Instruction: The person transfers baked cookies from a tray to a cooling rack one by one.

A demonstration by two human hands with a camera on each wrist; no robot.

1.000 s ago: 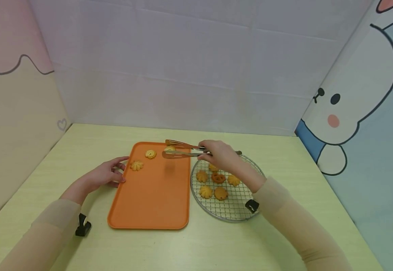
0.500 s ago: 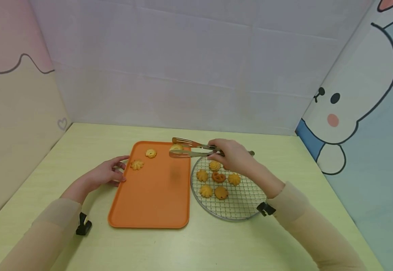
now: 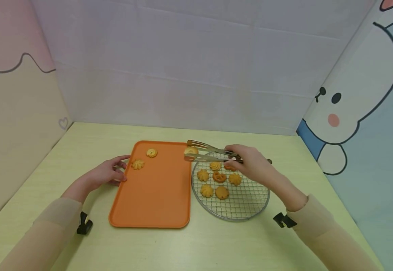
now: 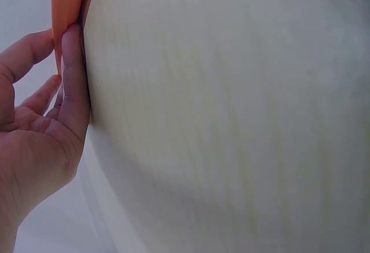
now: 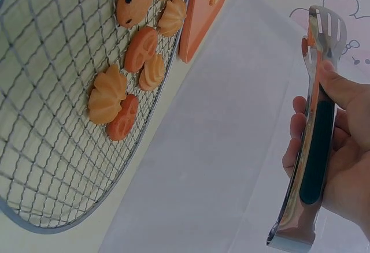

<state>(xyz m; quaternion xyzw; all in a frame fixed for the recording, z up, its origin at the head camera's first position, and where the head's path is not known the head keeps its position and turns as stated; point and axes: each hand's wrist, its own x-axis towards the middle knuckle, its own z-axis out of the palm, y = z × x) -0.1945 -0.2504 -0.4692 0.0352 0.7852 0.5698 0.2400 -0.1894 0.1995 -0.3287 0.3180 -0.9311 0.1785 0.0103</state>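
My right hand (image 3: 250, 162) grips metal serving tongs (image 5: 317, 149) with dark green handle grips and slotted tips. Between the tips is a round yellow cookie (image 3: 191, 151), above the tray's right edge near the rack. My left hand (image 3: 106, 173) holds the left rim of the orange tray (image 3: 152, 195); the left wrist view shows the tray edge between its thumb and fingers. Two cookies lie at the tray's upper left, one a ring swirl (image 3: 151, 153), the other flower-shaped (image 3: 137, 164). To the right, a round wire cooling rack (image 3: 247, 199) bears several cookies, among them a pretzel-shaped one (image 3: 219, 177).
The rack stands close beside the tray's right side on the pale wooden table (image 3: 142, 248). A white backdrop (image 3: 183, 75) rises behind the table, with printed cartoon panels left and right. Black clips (image 3: 84, 224) hang at both sleeve cuffs.
My right hand has moved right with the tongs, and the yellow cookie between the tips has gone with them, from above the tray to its right edge. The left hand stays on the tray.
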